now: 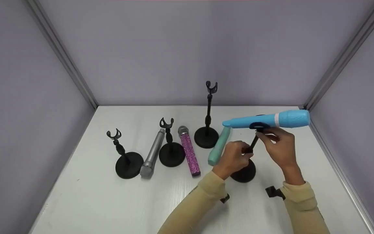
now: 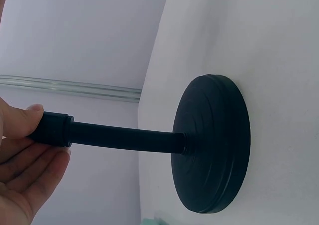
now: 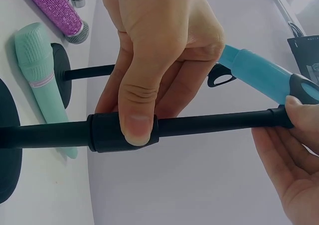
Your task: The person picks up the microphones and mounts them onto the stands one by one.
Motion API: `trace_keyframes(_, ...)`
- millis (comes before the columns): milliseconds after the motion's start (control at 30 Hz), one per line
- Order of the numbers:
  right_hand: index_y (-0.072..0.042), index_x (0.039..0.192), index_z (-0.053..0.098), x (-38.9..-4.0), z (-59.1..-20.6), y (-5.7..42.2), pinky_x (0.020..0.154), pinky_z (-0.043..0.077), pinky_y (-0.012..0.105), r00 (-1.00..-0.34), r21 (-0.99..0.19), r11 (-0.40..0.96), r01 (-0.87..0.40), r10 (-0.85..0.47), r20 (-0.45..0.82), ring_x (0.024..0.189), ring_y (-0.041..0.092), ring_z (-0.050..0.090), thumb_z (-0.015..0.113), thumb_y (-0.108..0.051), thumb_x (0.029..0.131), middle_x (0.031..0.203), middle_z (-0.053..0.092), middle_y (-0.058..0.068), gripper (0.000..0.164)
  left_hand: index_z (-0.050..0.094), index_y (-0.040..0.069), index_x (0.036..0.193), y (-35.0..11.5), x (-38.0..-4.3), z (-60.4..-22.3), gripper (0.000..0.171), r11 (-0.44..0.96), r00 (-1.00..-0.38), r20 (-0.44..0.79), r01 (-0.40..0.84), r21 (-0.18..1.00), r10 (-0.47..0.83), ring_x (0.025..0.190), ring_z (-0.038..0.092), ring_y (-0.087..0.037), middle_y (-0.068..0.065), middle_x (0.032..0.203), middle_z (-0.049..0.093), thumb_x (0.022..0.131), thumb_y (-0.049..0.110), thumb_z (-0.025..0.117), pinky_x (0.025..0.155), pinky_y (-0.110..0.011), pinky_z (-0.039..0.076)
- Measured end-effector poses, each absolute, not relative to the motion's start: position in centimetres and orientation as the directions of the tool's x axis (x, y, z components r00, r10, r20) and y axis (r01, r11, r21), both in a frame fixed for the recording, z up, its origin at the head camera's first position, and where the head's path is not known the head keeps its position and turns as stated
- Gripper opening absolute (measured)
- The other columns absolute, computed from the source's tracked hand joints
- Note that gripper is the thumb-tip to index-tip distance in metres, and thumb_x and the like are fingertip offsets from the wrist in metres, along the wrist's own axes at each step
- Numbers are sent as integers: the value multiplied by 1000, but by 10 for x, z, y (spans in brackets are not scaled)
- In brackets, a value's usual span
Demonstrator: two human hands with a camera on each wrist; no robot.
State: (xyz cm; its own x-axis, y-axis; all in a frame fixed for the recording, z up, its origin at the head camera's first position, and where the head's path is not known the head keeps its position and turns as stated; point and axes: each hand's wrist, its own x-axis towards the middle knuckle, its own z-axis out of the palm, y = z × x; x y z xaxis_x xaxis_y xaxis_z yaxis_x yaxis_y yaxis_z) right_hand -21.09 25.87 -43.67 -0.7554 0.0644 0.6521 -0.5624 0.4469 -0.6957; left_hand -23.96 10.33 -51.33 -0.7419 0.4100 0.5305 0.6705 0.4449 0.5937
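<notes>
From my head, one camera looks forward and down, far enough back to take in the white tabletop and the pale lilac-grey back wall. My left wrist's camera looks from close by, at a low slant, along the slim black stand with a round base; turned sideways, it puts the tabletop at right and my left fingers at the left edge. My right wrist's camera, also sideways, faces the same stand closely, tabletop at left, my right fingers at the right edge. All three views share that stand; head and right wrist also share the sky-blue plastic microphone and the glittery purple microphone.
</notes>
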Motion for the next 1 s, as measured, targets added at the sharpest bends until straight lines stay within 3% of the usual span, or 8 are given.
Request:
trace_keyframes(233,2,102,79,-209,-435,259,80,56,10,-777,-719,448,-532,80,624,90,-4,71,79,8,84,95,76,-6,19,78,7,90,105,-241,-513,6,448,-719,557,695,562,416,73,67,-6,-1,82,77,86,4,77,73,-12,53)
trace_keyframes(367,2,101,79,-209,-435,259,81,56,10,-785,-726,449,-521,82,614,90,-4,71,79,8,84,95,74,-13,18,78,6,88,105,-242,-512,7,441,-706,568,708,551,423,70,64,-6,-2,79,76,84,2,75,69,-12,52)
trace_keyframes(1000,3,102,78,-206,-435,259,81,57,11,-777,-718,447,-534,75,625,91,-4,71,78,9,84,95,75,-9,19,77,6,89,106,-239,-510,6,470,-704,553,709,525,445,70,63,-5,-1,79,75,86,2,73,70,-13,52)
